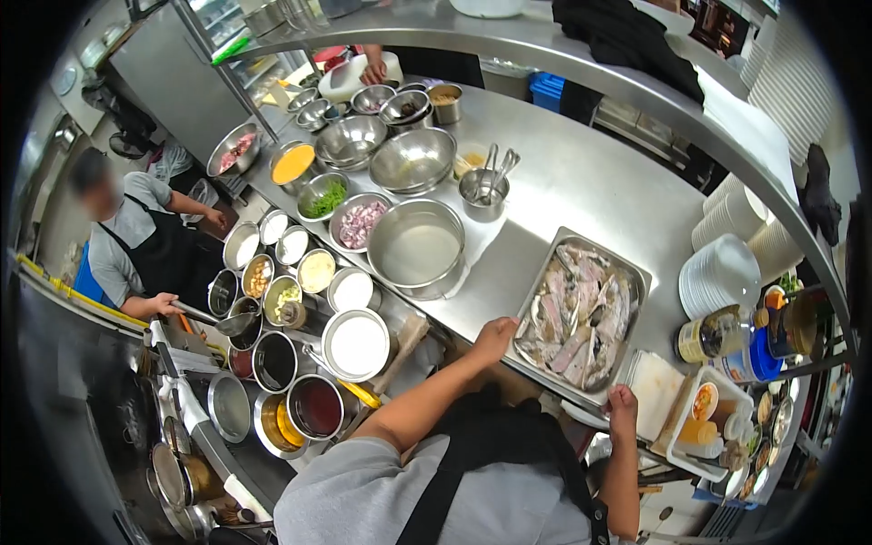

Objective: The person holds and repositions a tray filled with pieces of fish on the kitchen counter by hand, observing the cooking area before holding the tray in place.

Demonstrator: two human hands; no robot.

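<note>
A rectangular metal tray (644, 277) filled with raw fish pieces (581, 313) rests at the front edge of the steel counter (536, 173). My left hand (495, 340) is closed on the tray's near left corner. At the near right corner my right hand (622, 404) has its fingers curled at the rim. To the left of the tray stand a large metal pot (416, 243) and a small pot with ladles (483, 195). Bowls of chopped onion (361, 224) and chopped greens (325, 197) sit further left.
A co-worker (150, 227) at the left holds a ladle (238, 323) over several containers. Another person's hand (374, 69) shows at the back. Stacked plates (719, 277), jars (713, 338) and a white bin (708, 422) stand right. An overhead shelf (509, 50) crosses the top.
</note>
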